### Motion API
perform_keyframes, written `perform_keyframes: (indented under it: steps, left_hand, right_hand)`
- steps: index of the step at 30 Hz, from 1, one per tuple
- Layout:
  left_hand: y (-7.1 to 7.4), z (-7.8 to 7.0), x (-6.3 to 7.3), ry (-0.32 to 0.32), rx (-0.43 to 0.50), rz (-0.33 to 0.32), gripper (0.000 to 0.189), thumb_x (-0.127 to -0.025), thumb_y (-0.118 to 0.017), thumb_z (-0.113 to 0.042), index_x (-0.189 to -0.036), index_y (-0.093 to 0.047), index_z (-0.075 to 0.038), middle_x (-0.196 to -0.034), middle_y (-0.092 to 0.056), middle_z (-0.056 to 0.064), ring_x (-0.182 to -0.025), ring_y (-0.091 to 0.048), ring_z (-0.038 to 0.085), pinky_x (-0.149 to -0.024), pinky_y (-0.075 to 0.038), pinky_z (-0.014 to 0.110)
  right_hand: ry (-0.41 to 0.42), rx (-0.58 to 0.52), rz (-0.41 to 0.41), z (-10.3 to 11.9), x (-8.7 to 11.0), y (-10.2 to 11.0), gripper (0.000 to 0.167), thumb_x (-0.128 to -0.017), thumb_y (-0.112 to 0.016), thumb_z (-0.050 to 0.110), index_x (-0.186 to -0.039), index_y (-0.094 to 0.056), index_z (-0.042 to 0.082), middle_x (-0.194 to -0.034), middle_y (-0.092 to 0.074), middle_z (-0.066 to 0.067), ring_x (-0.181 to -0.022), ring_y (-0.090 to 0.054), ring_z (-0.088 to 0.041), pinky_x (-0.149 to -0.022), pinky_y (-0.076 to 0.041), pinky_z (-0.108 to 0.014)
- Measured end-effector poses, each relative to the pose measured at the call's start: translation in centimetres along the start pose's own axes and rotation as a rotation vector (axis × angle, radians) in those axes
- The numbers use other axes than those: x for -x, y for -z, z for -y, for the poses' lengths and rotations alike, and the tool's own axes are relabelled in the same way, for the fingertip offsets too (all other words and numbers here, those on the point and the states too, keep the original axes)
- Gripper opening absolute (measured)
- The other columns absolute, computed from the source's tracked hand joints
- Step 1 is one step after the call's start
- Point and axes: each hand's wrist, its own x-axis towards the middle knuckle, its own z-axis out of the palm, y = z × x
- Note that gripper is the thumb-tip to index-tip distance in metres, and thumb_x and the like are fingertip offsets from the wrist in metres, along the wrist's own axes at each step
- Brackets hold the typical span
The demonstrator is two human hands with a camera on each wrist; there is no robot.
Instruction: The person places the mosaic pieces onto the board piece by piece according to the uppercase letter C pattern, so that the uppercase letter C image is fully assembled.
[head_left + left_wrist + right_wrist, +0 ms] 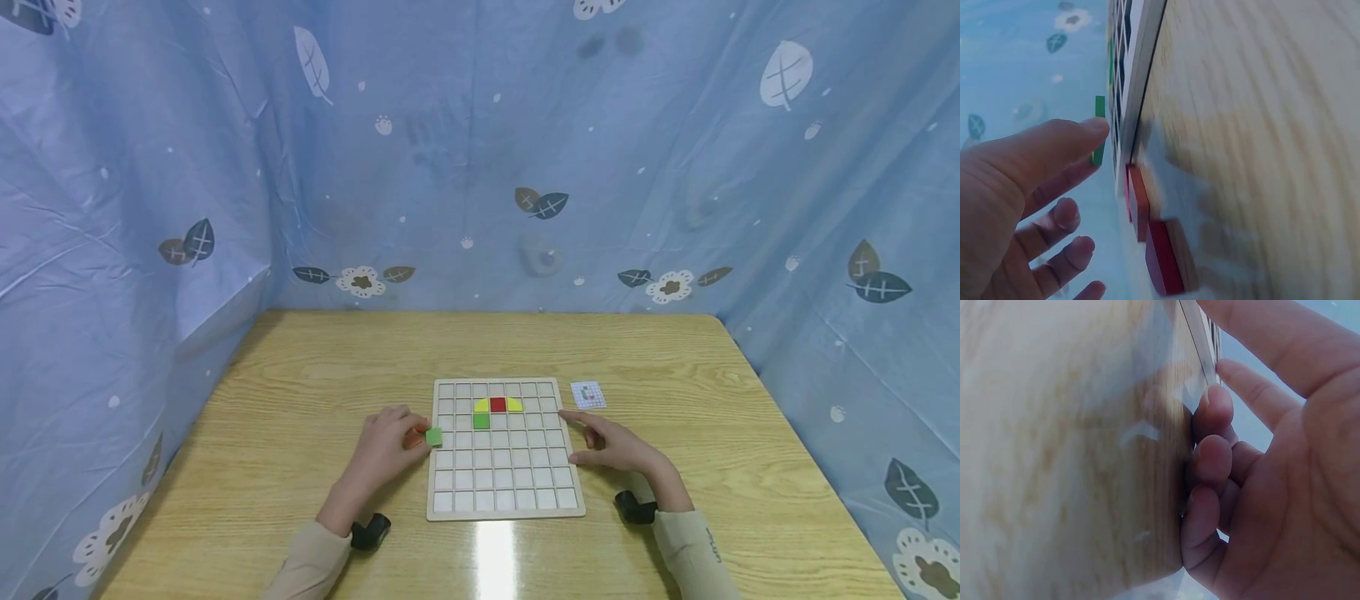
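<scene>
My left hand (384, 443) pinches a thin green square tile (433, 437) between thumb and fingertips, over the left rim of a pale grid board (502, 479). In the left wrist view the held tile (1099, 107) stands edge-on at the thumb tip, the other fingers loosely bent. My right hand (621, 445) rests at the board's right edge, with index finger and thumb spread along it. Its remaining fingers bend against the tabletop. On the board, a red square tile (498, 405) lies between two yellow curved tiles (481, 406), and another green tile (482, 422) sits below the left yellow one.
Several reddish tiles (1164, 259) lie on the wooden table (315, 358) beside the board, partly hidden by my left hand in the head view. A small card with a coloured grid pattern (588, 395) lies right of the board. A blue patterned curtain (465, 167) surrounds the table.
</scene>
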Motion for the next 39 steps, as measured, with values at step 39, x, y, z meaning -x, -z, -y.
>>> perform_keyframes:
  steps: [39]
  left_hand:
    - [-2.9, -5.3, -3.0, -0.039, -0.058, 0.116, 0.021, -0.073, -0.076, -0.034, -0.091, -0.072, -0.025, -0.078, -0.051, -0.007, -0.077, -0.043, 0.013, -0.077, -0.037, 0.042]
  right_hand:
    - [-0.026, -0.031, 0.02, 3.7, 0.4, 0.8, 0.065, -0.082, -0.069, 0.013, -0.138, -0.039, -0.002, -0.079, -0.048, -0.018, -0.067, -0.04, -0.021, -0.058, -0.031, -0.022]
